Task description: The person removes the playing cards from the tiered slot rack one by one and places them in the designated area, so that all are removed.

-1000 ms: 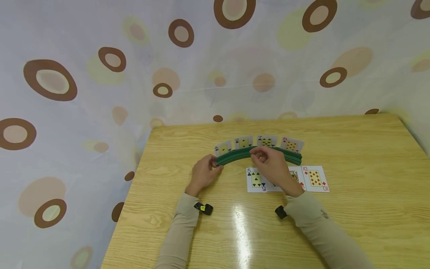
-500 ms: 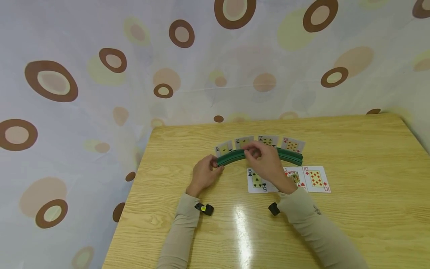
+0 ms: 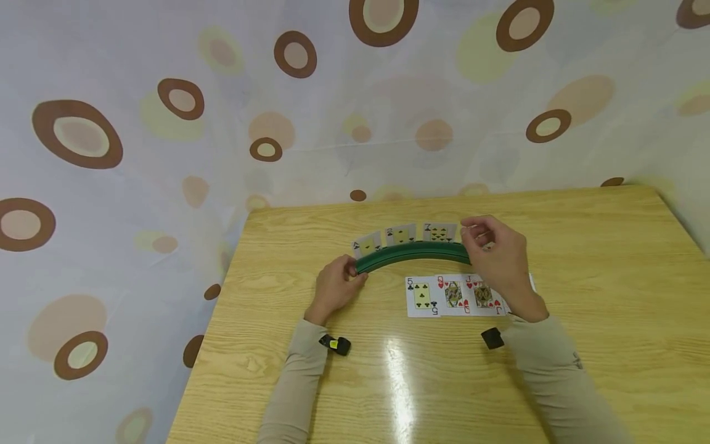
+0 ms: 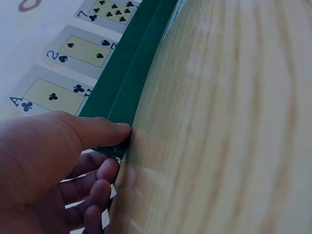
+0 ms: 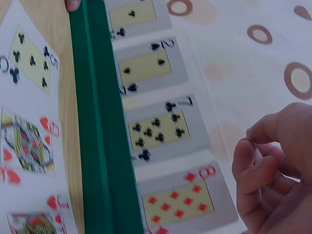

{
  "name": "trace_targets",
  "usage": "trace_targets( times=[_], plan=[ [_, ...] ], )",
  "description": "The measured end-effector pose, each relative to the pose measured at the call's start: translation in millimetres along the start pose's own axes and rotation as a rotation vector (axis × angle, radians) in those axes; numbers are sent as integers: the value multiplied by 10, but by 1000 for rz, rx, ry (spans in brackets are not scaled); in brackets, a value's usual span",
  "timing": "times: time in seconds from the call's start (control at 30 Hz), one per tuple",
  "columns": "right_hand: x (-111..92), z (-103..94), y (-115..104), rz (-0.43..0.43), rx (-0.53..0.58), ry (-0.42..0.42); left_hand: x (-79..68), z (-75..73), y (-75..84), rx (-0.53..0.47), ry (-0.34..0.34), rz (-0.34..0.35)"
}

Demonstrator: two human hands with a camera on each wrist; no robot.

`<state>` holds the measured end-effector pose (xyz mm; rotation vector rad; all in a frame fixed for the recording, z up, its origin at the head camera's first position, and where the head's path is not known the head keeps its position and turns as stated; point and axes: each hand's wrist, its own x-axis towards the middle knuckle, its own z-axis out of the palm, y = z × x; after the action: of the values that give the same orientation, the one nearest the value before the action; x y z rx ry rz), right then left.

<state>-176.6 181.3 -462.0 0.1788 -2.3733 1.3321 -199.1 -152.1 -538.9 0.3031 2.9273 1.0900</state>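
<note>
A curved green playing-card holder point(image 3: 410, 250) stands on the table, with the ace of clubs point(image 4: 52, 96), 2 of spades point(image 4: 85, 51), 7 of clubs point(image 5: 158, 129) and 8 of diamonds point(image 5: 180, 200) upright in it. My left hand point(image 3: 335, 287) pinches the holder's left end, thumb on the front. Over the right end is my right hand point(image 3: 499, 253), its fingers curled and thumb meeting the index finger. The right wrist view shows nothing between them. In the head view this hand covers most of the 8 of diamonds.
In front of the holder lie the 5 of clubs point(image 3: 423, 297), queen of hearts point(image 3: 453, 295) and jack of hearts point(image 3: 482, 295), face up in a row. My right hand hides most of the card beyond them. A patterned cloth point(image 3: 310, 166) hangs behind the wooden table point(image 3: 277, 376).
My right hand first went slightly left along the holder, then right to its far end, uncovering the 2 and 7 and covering the 8. My left hand has stayed put.
</note>
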Motion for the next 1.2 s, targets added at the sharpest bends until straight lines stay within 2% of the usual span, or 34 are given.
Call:
trace_targets(
  times=[0.17,0.37,0.83,1.2],
  plan=[
    [-9,-180,104,14,-32,59,-8,-3,-4,7,1,5],
    [-52,-313,217,61,-74,74,-21,-9,4,3,3,7],
    [-109,-397,384,132,-143,39,-7,-3,8,14,-3,4],
    [-134,-476,371,140,-84,63,3,0,-3,6,-3,12]
  ],
)
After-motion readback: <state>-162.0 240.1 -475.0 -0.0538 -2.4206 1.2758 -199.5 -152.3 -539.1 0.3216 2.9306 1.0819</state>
